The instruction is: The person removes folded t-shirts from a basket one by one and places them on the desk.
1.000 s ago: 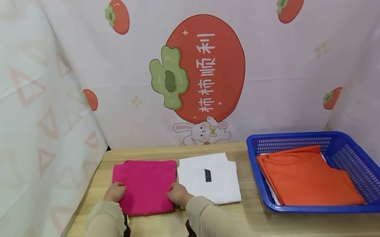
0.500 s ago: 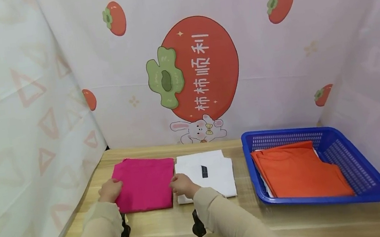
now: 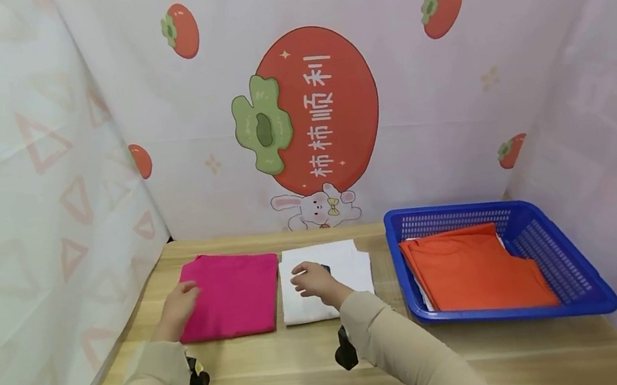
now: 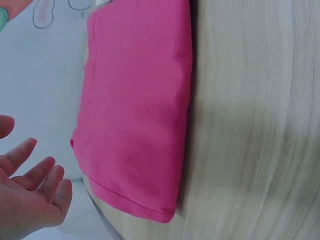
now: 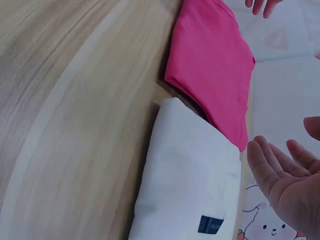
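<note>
A folded bright pink garment (image 3: 234, 298) lies flat at the left of the table. Right beside it is a folded white garment (image 3: 301, 308) with a dark label (image 5: 210, 224). My left hand (image 3: 179, 305) hovers over the pink garment's left edge, holding nothing; in the left wrist view its fingers (image 4: 47, 180) are loosely spread, apart from the cloth. Above the white garment, my right hand (image 3: 316, 281) is raised with relaxed fingers and hides part of the label in the head view. Nothing is in that hand either.
A blue plastic basket (image 3: 587, 304) stands at the right, with a folded orange garment (image 3: 476, 271) on top of something white inside. The wooden table (image 3: 276, 381) meets printed cloth walls (image 3: 424, 170) at the back and sides.
A second ago both hands gripped the pink garment's sides. They have let go and lifted, the right hand moving right over the white garment. The view has shifted slightly.
</note>
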The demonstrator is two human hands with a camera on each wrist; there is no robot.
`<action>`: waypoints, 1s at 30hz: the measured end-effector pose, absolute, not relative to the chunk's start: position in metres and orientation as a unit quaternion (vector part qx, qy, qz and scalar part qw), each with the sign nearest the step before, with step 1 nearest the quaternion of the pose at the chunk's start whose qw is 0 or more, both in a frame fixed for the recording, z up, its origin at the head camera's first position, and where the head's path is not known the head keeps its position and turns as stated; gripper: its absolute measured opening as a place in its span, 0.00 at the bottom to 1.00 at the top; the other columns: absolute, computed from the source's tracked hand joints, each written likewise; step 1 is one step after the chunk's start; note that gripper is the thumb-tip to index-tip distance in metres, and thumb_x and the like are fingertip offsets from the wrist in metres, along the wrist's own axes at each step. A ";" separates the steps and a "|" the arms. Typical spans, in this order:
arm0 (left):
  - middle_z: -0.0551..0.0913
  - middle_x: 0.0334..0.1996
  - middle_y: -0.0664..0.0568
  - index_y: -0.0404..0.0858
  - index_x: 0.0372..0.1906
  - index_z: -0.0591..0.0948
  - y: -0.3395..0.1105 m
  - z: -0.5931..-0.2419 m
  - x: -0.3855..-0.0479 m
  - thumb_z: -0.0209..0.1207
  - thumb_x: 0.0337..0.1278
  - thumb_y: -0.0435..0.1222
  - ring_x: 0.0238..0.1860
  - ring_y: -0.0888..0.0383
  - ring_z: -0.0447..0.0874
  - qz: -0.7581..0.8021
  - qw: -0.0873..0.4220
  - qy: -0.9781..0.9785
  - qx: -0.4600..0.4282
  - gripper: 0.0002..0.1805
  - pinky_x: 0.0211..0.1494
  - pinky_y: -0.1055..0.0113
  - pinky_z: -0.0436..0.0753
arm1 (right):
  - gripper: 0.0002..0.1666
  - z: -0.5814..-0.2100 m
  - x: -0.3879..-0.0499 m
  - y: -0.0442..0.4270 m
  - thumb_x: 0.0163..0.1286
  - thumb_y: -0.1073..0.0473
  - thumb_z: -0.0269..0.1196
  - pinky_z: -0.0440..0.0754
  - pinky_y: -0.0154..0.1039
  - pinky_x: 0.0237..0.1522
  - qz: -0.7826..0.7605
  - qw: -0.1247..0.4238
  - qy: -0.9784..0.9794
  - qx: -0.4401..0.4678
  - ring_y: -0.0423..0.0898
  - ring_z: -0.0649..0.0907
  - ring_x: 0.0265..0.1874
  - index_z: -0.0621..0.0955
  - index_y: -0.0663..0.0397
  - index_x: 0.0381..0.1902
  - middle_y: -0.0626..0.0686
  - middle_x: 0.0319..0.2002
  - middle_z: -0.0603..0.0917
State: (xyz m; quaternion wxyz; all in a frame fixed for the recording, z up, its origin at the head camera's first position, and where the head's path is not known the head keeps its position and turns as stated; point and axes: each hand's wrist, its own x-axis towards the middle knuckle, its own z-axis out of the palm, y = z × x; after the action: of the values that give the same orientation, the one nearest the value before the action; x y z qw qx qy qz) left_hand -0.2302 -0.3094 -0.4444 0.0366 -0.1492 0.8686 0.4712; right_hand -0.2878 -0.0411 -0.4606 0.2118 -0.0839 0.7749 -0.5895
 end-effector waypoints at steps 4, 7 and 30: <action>0.55 0.59 0.32 0.26 0.60 0.55 -0.302 -0.438 -0.234 0.38 0.61 0.40 0.58 0.38 0.51 0.485 0.053 0.863 -0.134 0.27 0.56 0.48 0.56 | 0.17 -0.435 -0.279 -0.023 0.62 0.66 0.51 0.75 0.43 0.39 -0.597 0.198 0.773 -0.082 0.58 0.75 0.41 0.69 0.71 0.47 0.63 0.42 0.75; 0.54 0.60 0.33 0.28 0.61 0.55 -0.293 -0.433 -0.237 0.39 0.62 0.42 0.59 0.38 0.51 0.492 0.065 0.860 -0.121 0.28 0.56 0.47 0.56 | 0.17 -0.417 -0.272 -0.009 0.62 0.67 0.50 0.74 0.44 0.42 -0.603 0.194 0.769 -0.081 0.60 0.74 0.43 0.69 0.72 0.47 0.65 0.43 0.74; 0.54 0.62 0.39 0.34 0.62 0.57 -0.220 -0.430 -0.244 0.42 0.61 0.42 0.61 0.42 0.49 0.556 0.101 0.823 -0.059 0.27 0.58 0.47 0.54 | 0.18 -0.427 -0.275 0.068 0.62 0.65 0.50 0.74 0.44 0.42 -0.615 0.151 0.773 -0.022 0.59 0.74 0.44 0.68 0.68 0.50 0.66 0.47 0.72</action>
State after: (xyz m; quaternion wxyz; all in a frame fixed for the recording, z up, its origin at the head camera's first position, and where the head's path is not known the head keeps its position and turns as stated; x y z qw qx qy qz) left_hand -0.2435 -0.2199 -0.4299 0.1009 -0.0586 0.8229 0.5561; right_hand -0.2748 0.0683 -0.4269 0.1512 -0.0224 0.7735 -0.6151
